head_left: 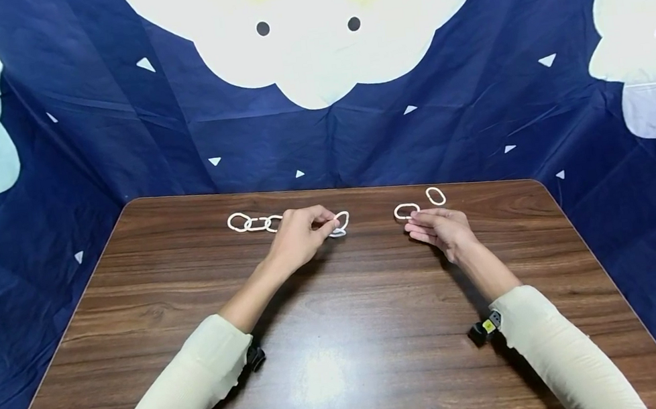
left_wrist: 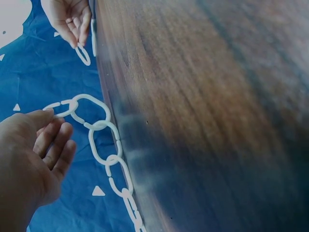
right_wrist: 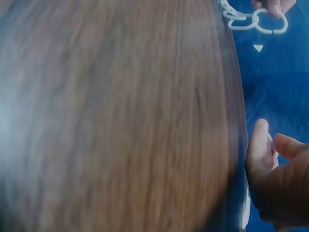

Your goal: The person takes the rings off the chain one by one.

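A chain of white oval plastic links [head_left: 248, 226] lies along the far part of the table, its links hooked through one another. My left hand [head_left: 301, 234] pinches the link at its right end between thumb and fingertips, raising it off the wood; the left wrist view shows the joined links [left_wrist: 91, 145] trailing from that hand. Some of the chain is hidden behind the hand in the head view. To the right, my right hand [head_left: 443, 228] pinches a separate white link [head_left: 406, 206] by its edge, apart from the chain. In the right wrist view, fingers mostly cover this link.
Another loose white link [head_left: 432, 188] lies just beyond my right hand, near the far edge. The brown wood-grain table [head_left: 351, 303] reaches back to a dark blue curtain [head_left: 254, 139] printed with white clouds and triangles.
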`<state>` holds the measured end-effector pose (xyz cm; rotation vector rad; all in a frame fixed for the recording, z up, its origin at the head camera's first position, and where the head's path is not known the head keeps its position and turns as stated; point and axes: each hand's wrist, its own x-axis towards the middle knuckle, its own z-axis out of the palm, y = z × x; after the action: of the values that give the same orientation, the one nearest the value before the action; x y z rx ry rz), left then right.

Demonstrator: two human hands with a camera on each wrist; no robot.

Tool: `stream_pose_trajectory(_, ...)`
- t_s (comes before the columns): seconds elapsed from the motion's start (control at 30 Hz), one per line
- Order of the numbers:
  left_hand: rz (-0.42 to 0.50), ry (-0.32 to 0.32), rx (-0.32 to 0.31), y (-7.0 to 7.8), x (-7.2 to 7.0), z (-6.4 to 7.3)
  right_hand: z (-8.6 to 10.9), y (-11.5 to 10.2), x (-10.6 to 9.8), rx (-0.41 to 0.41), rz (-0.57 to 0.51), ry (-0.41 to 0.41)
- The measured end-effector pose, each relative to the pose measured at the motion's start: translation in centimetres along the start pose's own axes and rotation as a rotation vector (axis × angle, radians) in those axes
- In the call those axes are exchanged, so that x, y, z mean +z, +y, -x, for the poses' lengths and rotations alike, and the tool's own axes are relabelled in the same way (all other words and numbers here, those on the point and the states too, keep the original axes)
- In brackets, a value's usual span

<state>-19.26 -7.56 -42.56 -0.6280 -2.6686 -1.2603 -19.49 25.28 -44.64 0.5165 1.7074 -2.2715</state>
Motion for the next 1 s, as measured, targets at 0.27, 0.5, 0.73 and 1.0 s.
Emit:
stream_pose_trajectory(0.27,-0.001,-0.004,0.003,0.0,0.0,0.0,0.0,-0.3,-0.9,0.01,0.019,0.02)
stream_pose_trajectory(0.5,-0.009,-0.01,0.001,-0.1,-0.2,-0.1,-0.1,-0.5,-1.3,0.039,0.065,0.025)
stream_pose_trajectory(0.73,-0.003,-0.015,0.005,0.1,-0.2,-0.2,0.4,-0.7,-1.8,0.063,0.155,0.023)
stream_pose_trajectory(1.0,-0.005,-0.017,-0.001,0.2,-0.3,-0.2,0.8,-0.8,-2.2,0.045,0.171,-0.006)
